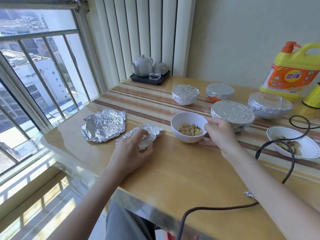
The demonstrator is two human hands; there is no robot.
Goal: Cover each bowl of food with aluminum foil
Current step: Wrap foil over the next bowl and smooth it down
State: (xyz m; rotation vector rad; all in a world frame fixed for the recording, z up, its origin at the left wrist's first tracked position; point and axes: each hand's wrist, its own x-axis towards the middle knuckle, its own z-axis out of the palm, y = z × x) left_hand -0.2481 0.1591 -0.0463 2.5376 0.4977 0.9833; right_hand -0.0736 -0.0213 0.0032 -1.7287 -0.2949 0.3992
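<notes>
Uncovered white bowl (189, 127) of yellow food pieces at the table's (173, 170) centre, its right side clasped by the right hand (220, 134). Just left, the left hand (133, 149) pinches a crumpled foil sheet (147, 135); a second foil sheet (103, 125) lies flat beyond. Four foil-covered bowls (232, 115) stand behind; an open dish (294, 142) lies right.

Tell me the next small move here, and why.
Probably lift the foil the left hand grips over the open bowl the right hand steadies: it is uncovered, while four bowls behind already wear foil.

Bright daylight from window (34, 66), table (173, 170) glare, wide-angle edge distortion
</notes>
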